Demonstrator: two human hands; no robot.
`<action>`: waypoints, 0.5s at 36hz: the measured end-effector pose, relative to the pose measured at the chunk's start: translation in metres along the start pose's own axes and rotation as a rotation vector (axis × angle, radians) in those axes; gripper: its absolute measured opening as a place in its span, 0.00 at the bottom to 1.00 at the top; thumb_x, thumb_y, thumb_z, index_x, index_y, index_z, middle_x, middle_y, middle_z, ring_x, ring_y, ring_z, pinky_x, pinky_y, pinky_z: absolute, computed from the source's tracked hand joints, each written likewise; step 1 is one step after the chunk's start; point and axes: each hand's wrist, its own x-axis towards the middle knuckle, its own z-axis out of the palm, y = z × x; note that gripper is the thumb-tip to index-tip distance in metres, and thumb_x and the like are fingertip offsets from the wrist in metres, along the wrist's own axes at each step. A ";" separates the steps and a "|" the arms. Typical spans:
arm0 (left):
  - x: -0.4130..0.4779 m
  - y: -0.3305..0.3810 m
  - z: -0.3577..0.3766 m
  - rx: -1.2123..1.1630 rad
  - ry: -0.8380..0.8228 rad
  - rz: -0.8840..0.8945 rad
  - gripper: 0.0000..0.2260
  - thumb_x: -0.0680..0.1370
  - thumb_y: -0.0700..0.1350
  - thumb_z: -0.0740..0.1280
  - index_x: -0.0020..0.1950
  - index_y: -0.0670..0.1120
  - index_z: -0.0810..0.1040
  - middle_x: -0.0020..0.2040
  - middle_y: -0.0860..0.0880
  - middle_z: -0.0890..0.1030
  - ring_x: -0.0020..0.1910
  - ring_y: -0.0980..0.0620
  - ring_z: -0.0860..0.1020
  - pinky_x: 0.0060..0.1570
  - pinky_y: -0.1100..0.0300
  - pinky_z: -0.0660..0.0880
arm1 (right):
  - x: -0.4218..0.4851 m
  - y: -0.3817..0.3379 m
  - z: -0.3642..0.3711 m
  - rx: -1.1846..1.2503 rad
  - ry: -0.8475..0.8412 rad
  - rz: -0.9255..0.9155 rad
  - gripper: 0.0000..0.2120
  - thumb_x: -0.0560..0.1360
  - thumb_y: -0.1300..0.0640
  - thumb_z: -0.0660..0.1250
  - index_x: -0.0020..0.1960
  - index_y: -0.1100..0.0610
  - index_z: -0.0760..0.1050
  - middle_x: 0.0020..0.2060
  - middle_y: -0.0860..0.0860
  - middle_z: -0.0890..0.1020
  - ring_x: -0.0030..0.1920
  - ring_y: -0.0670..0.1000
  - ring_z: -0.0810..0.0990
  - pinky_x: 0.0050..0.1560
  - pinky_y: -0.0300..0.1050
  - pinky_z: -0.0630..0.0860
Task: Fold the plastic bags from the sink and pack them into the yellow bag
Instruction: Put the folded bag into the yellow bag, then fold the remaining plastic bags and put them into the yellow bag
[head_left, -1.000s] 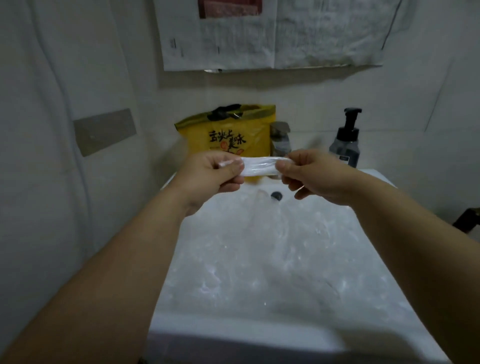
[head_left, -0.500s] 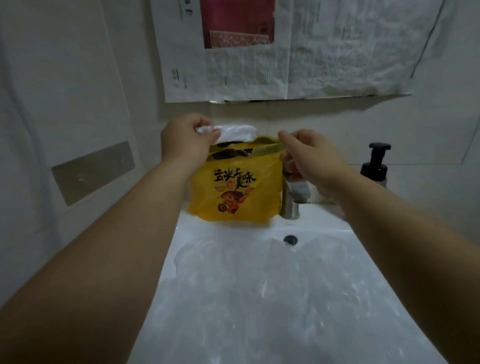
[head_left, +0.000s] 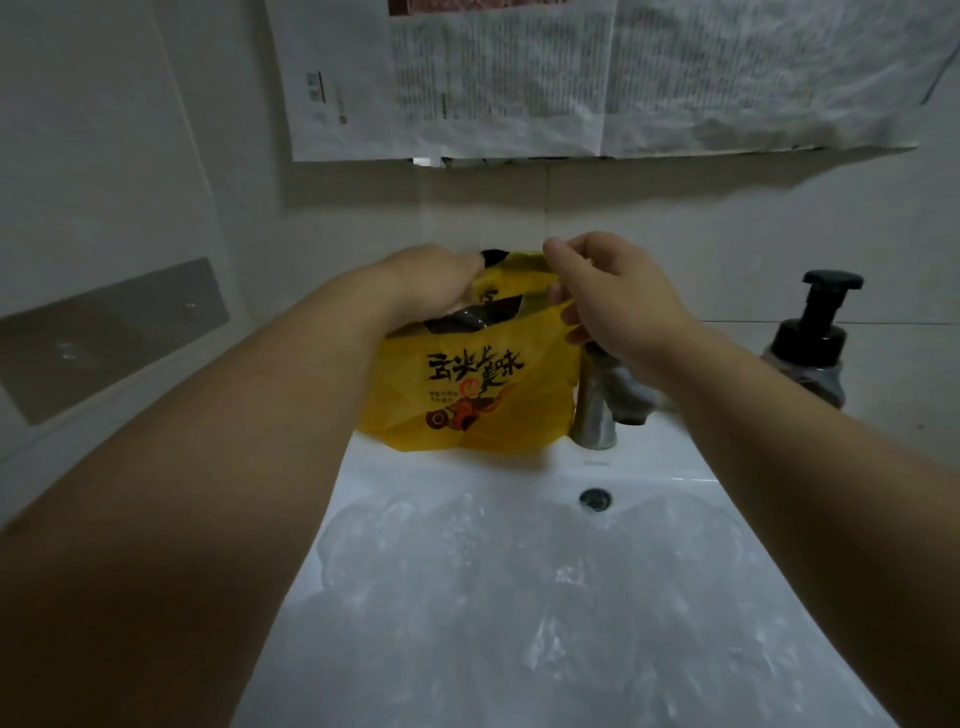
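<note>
Bathroom wall with newspaper (head_left: 519, 78) taped up, white sink (head_left: 415, 467) below. Yellow bag (head_left: 467, 395) stands on the back ledge just left of the tap (head_left: 597, 410), pump bottle (head_left: 810, 343) further right.

Change: the folded bag, a second ago stretched between both hands over the basin and half a second ago in the left hand alone above the yellow bag, is now out of sight. Left hand (head_left: 431, 283) sits at the yellow bag's mouth with its fingers down inside, so the fold is most likely in there. The fingers are hidden, so I can't tell whether they grip it or have let go.

Right hand (head_left: 613, 291) is off the fold and on the yellow bag instead. Thumb and fingers pinch the right side of the rim and pull the mouth open.

Meaning: this piece is at the pack step, and it's done once the left hand comes out empty. Task overall is far from finished — clear plastic bags (head_left: 519, 597) lie crumpled across the basin. Next move calls for release, withdraw, then grab another from the sink. Risk: the fold springs open or drags back out with the hand.
</note>
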 end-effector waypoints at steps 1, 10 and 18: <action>-0.002 0.001 -0.001 -0.050 0.016 -0.021 0.21 0.84 0.54 0.51 0.56 0.44 0.78 0.52 0.47 0.74 0.48 0.48 0.72 0.44 0.56 0.64 | -0.001 0.001 0.000 0.002 0.000 0.006 0.13 0.81 0.46 0.58 0.58 0.53 0.72 0.40 0.48 0.77 0.36 0.47 0.75 0.34 0.40 0.75; -0.038 -0.001 -0.009 -0.272 0.486 0.134 0.13 0.83 0.52 0.56 0.45 0.48 0.74 0.43 0.43 0.77 0.43 0.48 0.74 0.43 0.57 0.68 | -0.027 -0.007 -0.004 0.029 -0.003 0.046 0.11 0.81 0.49 0.59 0.55 0.56 0.74 0.38 0.51 0.76 0.31 0.47 0.72 0.33 0.43 0.72; -0.111 0.006 0.032 -0.430 0.528 0.147 0.12 0.80 0.48 0.63 0.44 0.43 0.82 0.38 0.45 0.81 0.38 0.51 0.76 0.38 0.61 0.69 | -0.092 -0.005 -0.012 0.021 -0.030 0.119 0.08 0.79 0.53 0.62 0.45 0.56 0.75 0.35 0.53 0.75 0.34 0.52 0.73 0.35 0.47 0.74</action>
